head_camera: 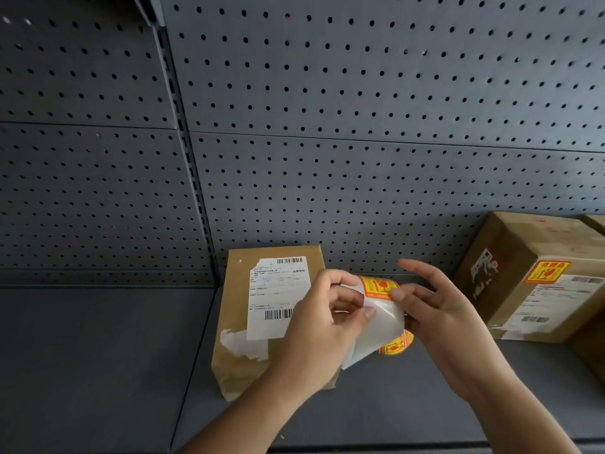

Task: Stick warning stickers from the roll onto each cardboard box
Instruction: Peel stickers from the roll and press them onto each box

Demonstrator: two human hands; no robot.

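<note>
On the grey metal shelf point(98, 355), both hands pinched a glossy sticker strip point(376, 326): left hand point(330, 319), right hand point(435, 309), beside a flat cardboard box point(242, 290).

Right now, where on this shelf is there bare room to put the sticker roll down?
Bare shelf lies left of the labelled box, up to the pegboard. A strip lies before both hands. It is crowded between that box and the stickered box, where both hands hold the sticker roll.

— Boxes? 
— Two cardboard boxes in full view: flat box point(262, 319) and right box point(537, 276); corner of a third point(596, 222). 
— Hands? 
— Two: left hand point(330, 322), right hand point(438, 309). 
— Rolls? 
— One sticker roll point(381, 317).
</note>
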